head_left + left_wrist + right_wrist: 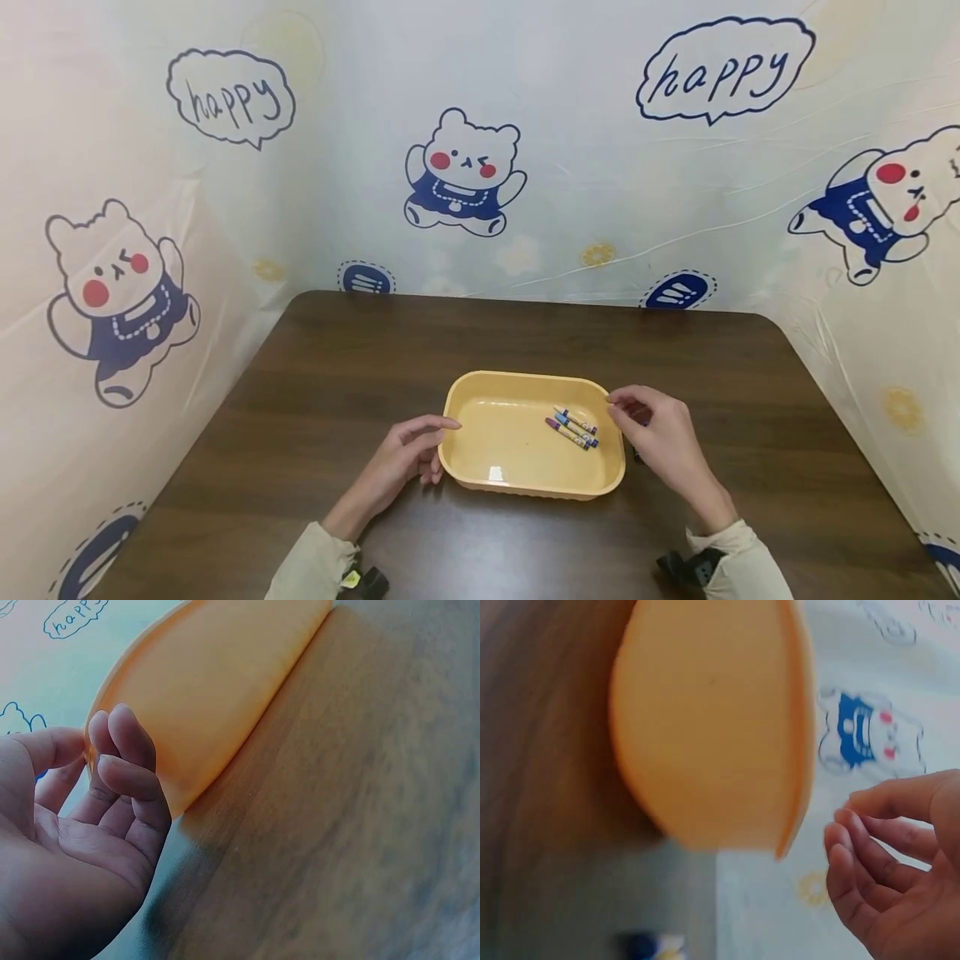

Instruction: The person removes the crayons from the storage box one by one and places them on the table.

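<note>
A yellow plastic tray [517, 487] rests on the dark wooden table between both hands. Inside it, toward the right, lie 3 crayons [574, 427] with yellowish wrappers and purple or blue ends. At the tray's left end, the left hand [408, 454] holds the rim; in the left wrist view its other fingers [124, 735] curl beside the outer wall. The right hand [667, 437] hovers by the tray's right end. Its fingers are loosely bent, and the right wrist view shows them apart from the tray with nothing visible between them.
A small dark-ended item [637, 455], partly hidden by the right hand, lies just right of the tray; it appears blurred, blue and white, in the right wrist view. A patterned curtain [570, 167] with cartoon bears surrounds the wooden table [300, 392].
</note>
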Tool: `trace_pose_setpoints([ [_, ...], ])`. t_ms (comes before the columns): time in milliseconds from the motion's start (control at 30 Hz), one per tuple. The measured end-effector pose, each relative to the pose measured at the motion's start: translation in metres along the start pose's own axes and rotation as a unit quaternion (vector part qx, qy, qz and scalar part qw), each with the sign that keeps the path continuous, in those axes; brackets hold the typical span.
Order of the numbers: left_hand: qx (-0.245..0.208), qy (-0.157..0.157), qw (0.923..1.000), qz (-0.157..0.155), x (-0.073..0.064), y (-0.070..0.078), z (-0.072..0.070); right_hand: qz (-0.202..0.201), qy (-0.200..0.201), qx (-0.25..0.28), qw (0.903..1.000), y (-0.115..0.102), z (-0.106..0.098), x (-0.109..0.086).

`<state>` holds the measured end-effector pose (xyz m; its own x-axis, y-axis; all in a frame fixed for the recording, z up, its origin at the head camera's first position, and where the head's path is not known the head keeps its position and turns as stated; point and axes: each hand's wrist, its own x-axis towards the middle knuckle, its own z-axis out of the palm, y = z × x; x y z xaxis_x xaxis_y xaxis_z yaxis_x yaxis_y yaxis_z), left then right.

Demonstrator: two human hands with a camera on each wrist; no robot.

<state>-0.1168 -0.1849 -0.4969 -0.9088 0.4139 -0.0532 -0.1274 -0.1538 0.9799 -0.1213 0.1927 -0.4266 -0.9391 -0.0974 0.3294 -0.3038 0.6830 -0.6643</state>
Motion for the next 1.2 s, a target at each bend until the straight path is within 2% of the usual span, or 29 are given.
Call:
trace_pose_setpoints([
  [200,-0.001,0.002,1.0000,-0.004,0.000,0.000,-0.001,-0.029,-0.062,-0.004,0.9976,-0.021,0.015,0.015],
  [333,0.001,-0.011,0.9999,-0.007,0.003,0.000,0.002,-0.030,-0.085,-0.003,0.9960,-0.025,0.025,0.017],
  [467,0.003,-0.013,0.9999,-0.003,0.005,0.001,0.004,-0.026,-0.102,-0.038,0.9937,-0.024,0.036,0.017],
  [633,0.004,0.002,1.0000,-0.007,0.004,0.001,0.004,-0.031,-0.114,-0.108,0.9870,-0.024,0.054,0.015],
  [833,-0.001,0.012,0.9999,-0.005,0.000,0.000,0.002,-0.070,-0.101,-0.167,0.9783,-0.022,0.075,0.008],
  [1000,0.000,0.013,0.9999,-0.009,0.000,0.001,0.003,-0.063,-0.090,-0.189,0.9758,-0.020,0.079,0.005],
  [1200,0.002,0.015,0.9998,-0.014,0.000,0.002,0.003,-0.065,-0.108,-0.202,0.9713,-0.020,0.078,0.005],
])
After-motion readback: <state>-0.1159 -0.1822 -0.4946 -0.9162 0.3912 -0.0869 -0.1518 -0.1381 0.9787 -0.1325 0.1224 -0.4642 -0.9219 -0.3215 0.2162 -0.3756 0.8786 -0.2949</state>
